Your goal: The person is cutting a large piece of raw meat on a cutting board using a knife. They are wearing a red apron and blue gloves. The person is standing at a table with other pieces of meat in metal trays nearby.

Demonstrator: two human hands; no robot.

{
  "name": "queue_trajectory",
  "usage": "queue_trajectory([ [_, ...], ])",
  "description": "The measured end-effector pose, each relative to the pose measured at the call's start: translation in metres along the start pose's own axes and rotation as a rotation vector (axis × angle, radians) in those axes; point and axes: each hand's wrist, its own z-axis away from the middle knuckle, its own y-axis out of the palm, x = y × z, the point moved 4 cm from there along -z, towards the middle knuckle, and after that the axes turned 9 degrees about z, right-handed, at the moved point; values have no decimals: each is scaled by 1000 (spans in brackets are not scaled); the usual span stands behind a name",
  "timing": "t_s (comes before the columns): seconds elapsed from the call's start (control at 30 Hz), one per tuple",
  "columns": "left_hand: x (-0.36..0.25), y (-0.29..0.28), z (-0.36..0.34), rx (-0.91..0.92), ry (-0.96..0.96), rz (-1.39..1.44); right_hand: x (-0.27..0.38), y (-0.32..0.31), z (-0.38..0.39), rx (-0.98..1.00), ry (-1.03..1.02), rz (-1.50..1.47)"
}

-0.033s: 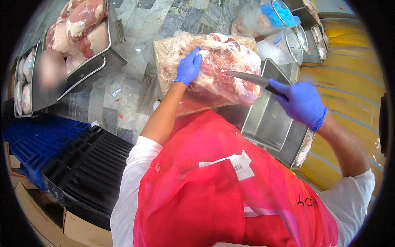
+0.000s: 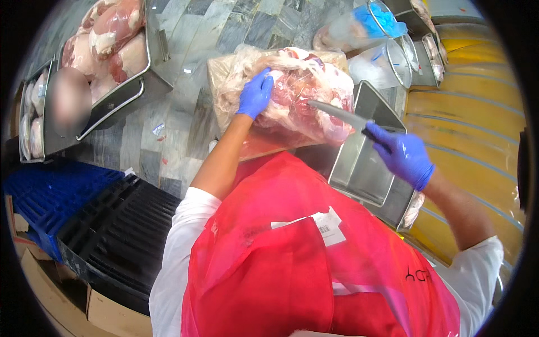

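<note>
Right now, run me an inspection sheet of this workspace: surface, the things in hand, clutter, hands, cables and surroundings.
Surface: tan board or box under the meat; which of the two is unclear.
Job's things: large piece of raw meat; knife with its tip at the meat, contact unclear.
Clutter: small scraps on the tiled floor.
Hands: left hand, blue-gloved, rests on the meat; right hand, also blue-gloved, grips the knife handle.
Cables: nothing seen.
Surroundings: metal tub of meat pieces at upper left; metal tray at right; blue pallet and black pallet at lower left.
</note>
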Motion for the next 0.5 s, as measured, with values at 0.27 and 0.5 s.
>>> queue_trajectory([
  [0.27,14,-1,-12,2,-50,-66,-16,206,55,-284,158,-262],
  [0.5,17,-12,-23,-13,-152,-196,5,232,52,-423,250,-345],
])
